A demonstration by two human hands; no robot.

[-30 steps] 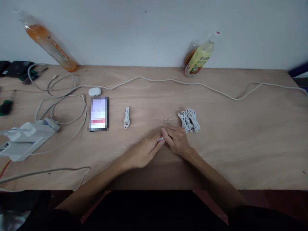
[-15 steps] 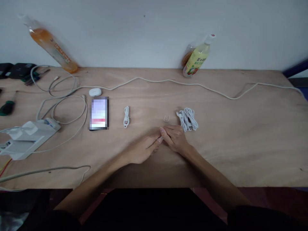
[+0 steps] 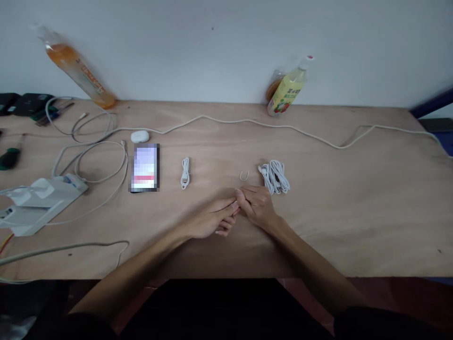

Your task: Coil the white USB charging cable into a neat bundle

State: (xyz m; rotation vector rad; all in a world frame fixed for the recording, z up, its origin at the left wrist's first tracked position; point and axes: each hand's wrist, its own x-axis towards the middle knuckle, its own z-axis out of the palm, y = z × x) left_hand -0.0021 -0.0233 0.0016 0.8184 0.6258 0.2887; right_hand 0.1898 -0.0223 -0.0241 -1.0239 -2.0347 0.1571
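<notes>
Left hand (image 3: 208, 221) and right hand (image 3: 257, 207) are pressed fingertip to fingertip on the desk (image 3: 354, 198); whether anything's held in either grip can't be told, cable bundle (image 3: 275, 176) just beside.

A pale grey-white wall (image 3: 226, 42) is seen running across the whole far side, beyond the hands, and it is being lit softly and evenly, with no hard shadows cast on it. A wide wooden table (image 3: 354, 212) of light plywood is spreading out to both sides of the hands and is butted against that wall. Past the table's far right corner a dark blue edge (image 3: 430, 103) is showing. Nearer than the hands, below the table's front edge, everything is lying in darkness
</notes>
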